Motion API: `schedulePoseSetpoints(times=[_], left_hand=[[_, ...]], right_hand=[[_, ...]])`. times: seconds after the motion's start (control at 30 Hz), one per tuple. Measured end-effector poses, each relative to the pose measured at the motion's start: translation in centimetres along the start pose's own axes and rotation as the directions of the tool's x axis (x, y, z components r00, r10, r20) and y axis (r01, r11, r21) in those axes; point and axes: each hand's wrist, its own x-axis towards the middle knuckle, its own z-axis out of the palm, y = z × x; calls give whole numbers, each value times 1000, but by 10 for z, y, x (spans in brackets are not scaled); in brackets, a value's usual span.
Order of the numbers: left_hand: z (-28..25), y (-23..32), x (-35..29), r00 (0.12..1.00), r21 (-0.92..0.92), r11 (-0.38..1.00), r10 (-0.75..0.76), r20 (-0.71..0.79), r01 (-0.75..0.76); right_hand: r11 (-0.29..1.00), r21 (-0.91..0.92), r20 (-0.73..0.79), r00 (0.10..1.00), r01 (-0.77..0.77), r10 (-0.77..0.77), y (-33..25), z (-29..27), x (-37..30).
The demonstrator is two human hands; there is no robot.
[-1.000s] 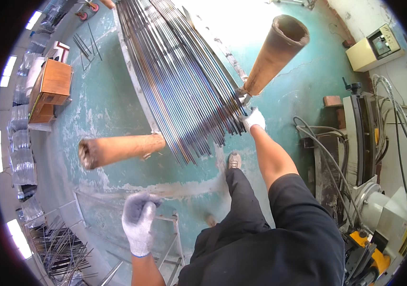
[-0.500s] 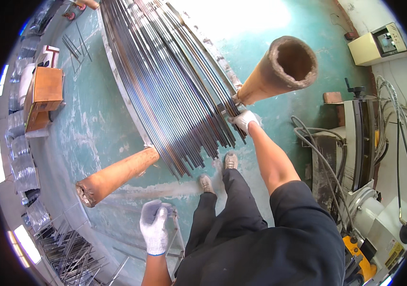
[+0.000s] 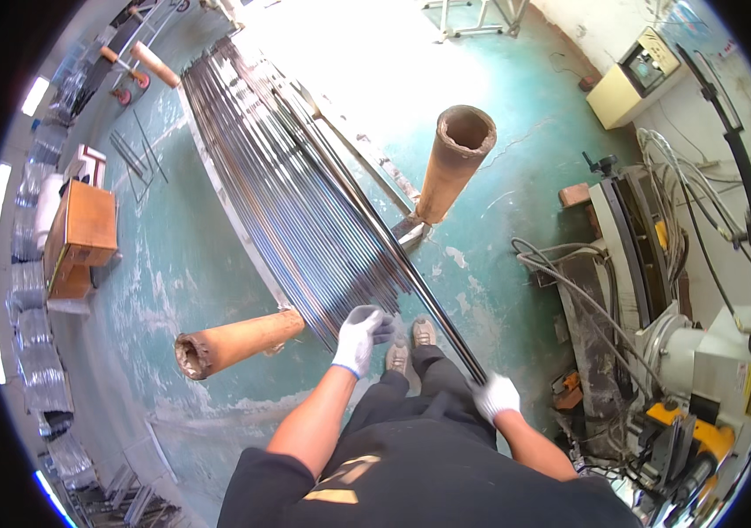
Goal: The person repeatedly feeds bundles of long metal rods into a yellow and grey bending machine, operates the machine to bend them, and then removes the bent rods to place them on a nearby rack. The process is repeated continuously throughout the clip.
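My right hand (image 3: 497,399), in a white knit glove, is closed around the near ends of a few dark metal rods (image 3: 439,310). These stick out toward me beyond the rest of the bundle and slant down to the right. The wide layer of long metal rods (image 3: 296,202) lies on a low rack, its near ends uneven. My left hand (image 3: 362,339), also gloved in white, is over the near ends at the left, fingers apart and holding nothing. Whether it touches the rods I cannot tell.
Rusty pipe posts flank the rack: one at the right (image 3: 456,163), one at the near left (image 3: 239,343). Machinery with hoses (image 3: 657,290) stands on the right. A wooden cabinet (image 3: 85,229) is at the left, and a pale box-shaped device (image 3: 630,79) at the far right.
My right hand has pulled a few rods toward me and to the right, out from the layer. My left hand has moved up and right to the rods' near ends.
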Motion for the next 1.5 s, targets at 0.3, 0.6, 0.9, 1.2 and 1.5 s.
schedulePoseSetpoints(times=[0.3,0.6,0.9,1.2,1.5], left_hand=[[45,-19,68,880,-432,822,-162,446,371],[105,-31,-59,900,-244,934,-143,411,260],[274,78,-201,664,-247,968,209,718,-37],[485,-119,-348,344,11,998,-34,938,67],[538,-27,-219,430,-41,998,60,901,-54]], right_hand=[[936,-106,-163,935,-335,316,214,70,-311],[974,-59,-763,639,-221,98,280,101,-331],[525,666,-659,-88,-530,747,574,103,-400],[-674,-171,-247,631,718,735,583,-22,-287],[-283,-78,-91,276,956,957,699,-49,-347]])
